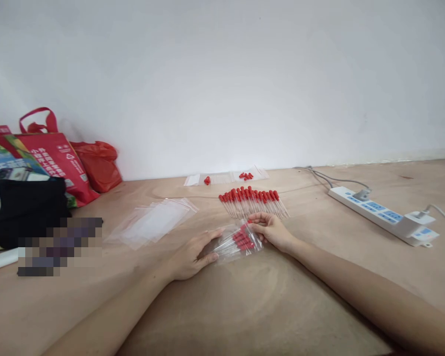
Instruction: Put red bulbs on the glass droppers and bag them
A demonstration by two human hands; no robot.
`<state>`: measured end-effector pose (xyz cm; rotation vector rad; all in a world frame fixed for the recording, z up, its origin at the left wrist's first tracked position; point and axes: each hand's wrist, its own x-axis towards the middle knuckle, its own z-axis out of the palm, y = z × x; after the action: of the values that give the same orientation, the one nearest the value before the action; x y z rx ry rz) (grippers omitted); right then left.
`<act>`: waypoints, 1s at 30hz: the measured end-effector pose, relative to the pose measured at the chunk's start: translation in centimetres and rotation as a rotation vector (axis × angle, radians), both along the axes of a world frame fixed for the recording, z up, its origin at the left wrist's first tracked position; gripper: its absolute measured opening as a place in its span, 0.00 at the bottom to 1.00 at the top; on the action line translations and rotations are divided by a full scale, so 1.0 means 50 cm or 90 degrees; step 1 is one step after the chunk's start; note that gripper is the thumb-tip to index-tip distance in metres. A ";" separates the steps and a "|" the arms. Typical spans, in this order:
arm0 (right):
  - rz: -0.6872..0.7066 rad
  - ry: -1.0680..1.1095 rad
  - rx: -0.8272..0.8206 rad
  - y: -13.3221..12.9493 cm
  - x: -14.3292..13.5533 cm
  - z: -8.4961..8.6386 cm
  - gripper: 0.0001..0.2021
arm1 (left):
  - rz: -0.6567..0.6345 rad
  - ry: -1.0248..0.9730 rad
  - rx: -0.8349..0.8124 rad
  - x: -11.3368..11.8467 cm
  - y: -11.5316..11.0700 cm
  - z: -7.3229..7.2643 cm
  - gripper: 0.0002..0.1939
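Note:
A clear plastic bag [228, 247] holding several red-topped droppers lies on the table between my two hands. My left hand [195, 254] is at the bag's left end, thumb and fingers around its edge. At the bag's upper right, my right hand [270, 231] pinches its edge near a red dropper top. Just beyond lies a row of loose droppers [250, 200], their red bulbs pointing to the wall. A fanned stack of flat clear bags [154, 222] rests to the left.
Near the wall are more clear bags [222, 179] with small red pieces. A white power strip [381, 213] with plugs and cables lies at right. Red shopping bags [59, 163], a black bag [25, 210] and a blurred-out object [63, 247] are at left.

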<state>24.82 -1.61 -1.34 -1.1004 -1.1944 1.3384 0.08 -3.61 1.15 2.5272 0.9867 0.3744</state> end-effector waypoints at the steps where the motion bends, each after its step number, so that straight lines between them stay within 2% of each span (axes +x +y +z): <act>1: 0.022 -0.008 -0.001 -0.001 -0.001 0.000 0.16 | -0.002 -0.002 0.002 -0.001 0.001 -0.001 0.24; 5: 0.059 -0.032 0.011 0.002 -0.004 -0.009 0.16 | -0.008 -0.010 0.001 -0.002 0.002 -0.004 0.24; 10: 0.049 -0.118 0.106 0.015 -0.009 -0.026 0.14 | -0.012 -0.028 0.005 -0.001 0.002 -0.004 0.24; 13: 0.044 -0.113 0.081 0.025 -0.018 -0.028 0.15 | -0.011 -0.031 0.011 0.000 0.002 -0.003 0.24; 17: -0.022 -0.184 0.067 0.030 -0.029 -0.018 0.13 | -0.017 -0.018 0.014 0.003 0.003 0.000 0.23; 19: 0.010 -0.187 0.074 0.030 -0.030 -0.012 0.12 | -0.022 -0.008 0.017 0.004 0.004 0.001 0.22; 22: 0.130 -0.135 0.064 0.031 -0.024 -0.011 0.14 | -0.023 0.002 0.023 0.005 0.005 0.001 0.22; 24: 0.161 -0.124 0.046 0.036 -0.019 -0.015 0.15 | -0.022 0.002 0.025 0.005 0.005 0.001 0.21; 26: 0.141 -0.143 0.032 0.041 -0.015 -0.020 0.13 | -0.024 0.000 0.023 0.005 0.006 0.000 0.20; 30: 0.023 -0.215 0.009 0.043 -0.010 -0.016 0.08 | -0.027 -0.006 0.018 0.005 0.007 -0.002 0.19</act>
<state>24.31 0.52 -2.15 -1.3368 -1.4699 1.1984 0.31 -3.26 1.07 2.5652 0.9282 0.3898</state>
